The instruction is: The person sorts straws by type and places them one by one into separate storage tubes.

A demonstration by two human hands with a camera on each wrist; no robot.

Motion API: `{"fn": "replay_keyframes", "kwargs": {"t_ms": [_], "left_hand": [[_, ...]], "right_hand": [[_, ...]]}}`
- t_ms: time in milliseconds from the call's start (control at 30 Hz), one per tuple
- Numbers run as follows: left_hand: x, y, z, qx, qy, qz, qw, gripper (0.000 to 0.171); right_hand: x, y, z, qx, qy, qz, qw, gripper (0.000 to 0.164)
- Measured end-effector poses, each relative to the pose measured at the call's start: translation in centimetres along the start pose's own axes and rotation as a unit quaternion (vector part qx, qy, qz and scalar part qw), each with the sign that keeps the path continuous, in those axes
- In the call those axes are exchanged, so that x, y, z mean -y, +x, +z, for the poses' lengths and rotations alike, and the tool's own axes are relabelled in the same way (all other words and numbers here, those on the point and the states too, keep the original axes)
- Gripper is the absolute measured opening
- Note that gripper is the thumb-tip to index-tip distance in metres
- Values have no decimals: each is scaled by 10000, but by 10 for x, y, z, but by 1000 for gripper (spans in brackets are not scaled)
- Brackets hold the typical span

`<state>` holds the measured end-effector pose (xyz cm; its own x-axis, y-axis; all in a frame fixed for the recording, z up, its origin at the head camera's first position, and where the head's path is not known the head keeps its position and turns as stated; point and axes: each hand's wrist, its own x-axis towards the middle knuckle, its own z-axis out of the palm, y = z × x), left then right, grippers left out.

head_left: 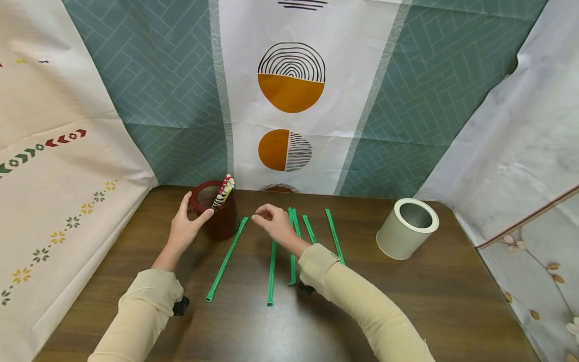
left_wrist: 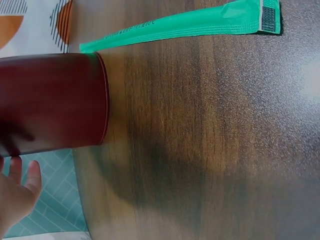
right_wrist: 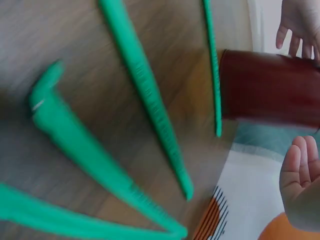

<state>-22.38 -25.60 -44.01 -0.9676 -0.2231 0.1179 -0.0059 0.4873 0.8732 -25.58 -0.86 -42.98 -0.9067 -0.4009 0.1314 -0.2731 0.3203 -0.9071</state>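
A dark red cylindrical holder stands at the back left, with several thin patterned sticks leaning out of its top. Beside it is my left hand, fingers and thumb spread at its rim; in the left wrist view the fingertips are right at the holder's side. My right hand hovers to the right of the holder, its fingers loosely curved and nothing between them. Below and around it lie several long, narrow green packets with small print. One green packet lies just in front of the holder.
An off-white cylindrical container with an open top stands at the right of the brown wooden table. Patterned cloth hangs behind the table's back edge, and more cloth borders the left side.
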Motion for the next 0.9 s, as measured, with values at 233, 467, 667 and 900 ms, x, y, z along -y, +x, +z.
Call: {"fn": "replay_keyframes", "kwargs": {"t_ms": [233,467,667,900], "left_hand": [[0,2,2,40,49,-15,10000,84],[-2,0,0,89,55,-27,9999,84],[0,0,0,107,91,-14,9999,85],[0,-1,-1,124,75,-30,9999,85]], "right_hand": [[-5,-28,-35,-48,160,229,9996,21],[-29,-48,-68,-157,380,430,9982,24],[-56,-59,-93,-260,355,442,9981,30],[-54,-74,-126,-520,-4,381,9979,33]]}}
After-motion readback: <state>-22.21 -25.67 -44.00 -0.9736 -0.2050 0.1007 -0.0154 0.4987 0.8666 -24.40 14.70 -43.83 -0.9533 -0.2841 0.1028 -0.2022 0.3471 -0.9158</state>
